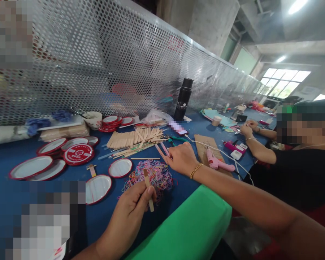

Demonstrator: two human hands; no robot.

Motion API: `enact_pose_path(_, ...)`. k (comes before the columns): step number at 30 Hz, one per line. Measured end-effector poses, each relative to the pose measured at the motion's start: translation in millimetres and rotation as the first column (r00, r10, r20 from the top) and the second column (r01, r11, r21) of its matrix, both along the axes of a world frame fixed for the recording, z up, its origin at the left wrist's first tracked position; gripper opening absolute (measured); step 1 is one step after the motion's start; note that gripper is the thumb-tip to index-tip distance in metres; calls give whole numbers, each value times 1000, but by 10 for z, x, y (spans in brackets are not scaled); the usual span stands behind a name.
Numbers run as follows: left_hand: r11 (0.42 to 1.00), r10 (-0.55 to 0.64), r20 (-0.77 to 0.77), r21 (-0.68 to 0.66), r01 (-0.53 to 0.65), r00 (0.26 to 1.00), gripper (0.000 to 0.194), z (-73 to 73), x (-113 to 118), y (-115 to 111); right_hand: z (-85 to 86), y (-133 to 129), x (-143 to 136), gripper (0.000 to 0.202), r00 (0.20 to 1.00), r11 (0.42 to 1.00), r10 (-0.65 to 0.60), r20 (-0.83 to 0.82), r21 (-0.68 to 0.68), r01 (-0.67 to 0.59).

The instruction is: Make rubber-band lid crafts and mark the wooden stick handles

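"Stick: where is it?"
"Pinched between the left hand's thumb and fingers, above the desk, long axis pointing its dark end toward the far edge."
"And the right hand?"
"Farther from the near edge, beyond the yarn, fingers at pink prongs. I can't tell whether it grips them. They lie beyond the stick, slightly right."

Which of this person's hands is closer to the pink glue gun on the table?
The right hand: it is just left of the pink glue gun, apart from it. The left hand, holding a wooden stick, is farther left and lower in view.
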State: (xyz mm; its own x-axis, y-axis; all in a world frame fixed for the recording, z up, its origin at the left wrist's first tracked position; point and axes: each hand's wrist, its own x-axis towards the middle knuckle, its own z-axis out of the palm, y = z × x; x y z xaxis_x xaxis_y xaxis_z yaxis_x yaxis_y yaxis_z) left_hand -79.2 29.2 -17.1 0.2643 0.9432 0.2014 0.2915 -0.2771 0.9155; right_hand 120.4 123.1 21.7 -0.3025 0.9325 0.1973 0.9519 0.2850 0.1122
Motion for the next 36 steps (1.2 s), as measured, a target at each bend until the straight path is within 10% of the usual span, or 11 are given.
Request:
enact_pose_path(14,981,151,233,82,-175,961,29,75,17,-83,251,-28,189,28,972,984,-174,-160,-60,166)
enact_pose_path(17,980,179,286,31,-196,941,26,61,39,-102,370,-347,382,23,897,971,-45,-439,-231,-65)
enact_pose_path(20,968,242,274,-11,-249,931,24,71,44,-123,416,-667,480,23,768,823,-74,-636,-474,-313)
enact_pose_path(28,995,90,65,40,-93,994,23,145,67,-136,510,-958,456,16,700,691,-149,-699,-579,-432)
enact_pose_path(36,964,52,-49,262,-38,997,32,89,40,-157,139,-1034,228,32,-48,840,-310,-950,-250,-482)
